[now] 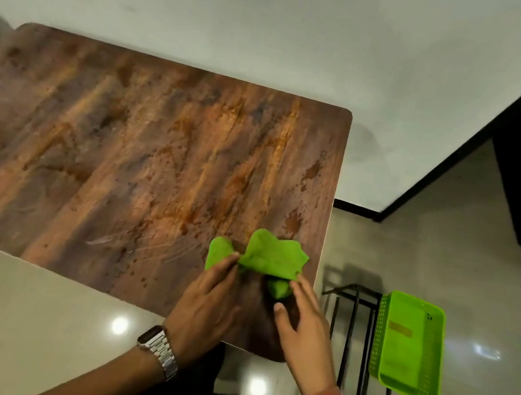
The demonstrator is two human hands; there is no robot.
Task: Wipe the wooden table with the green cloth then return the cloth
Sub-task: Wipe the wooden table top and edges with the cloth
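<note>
The green cloth (pixel 270 257) lies bunched on the near right corner of the wooden table (pixel 134 149). My left hand (pixel 207 302), with a metal watch on its wrist, pinches the cloth's left part between fingers and thumb. My right hand (pixel 301 320) holds the cloth's right lower part; its fingertips are on the cloth and its thumb sticks out free. The table's brown surface shows faint wipe streaks near the cloth.
A bright green plastic basket (pixel 411 344) sits on a black metal rack (pixel 352 323) just right of the table. A white wall runs behind the table. Glossy pale floor tiles lie below, and a dark doorway is at the far right.
</note>
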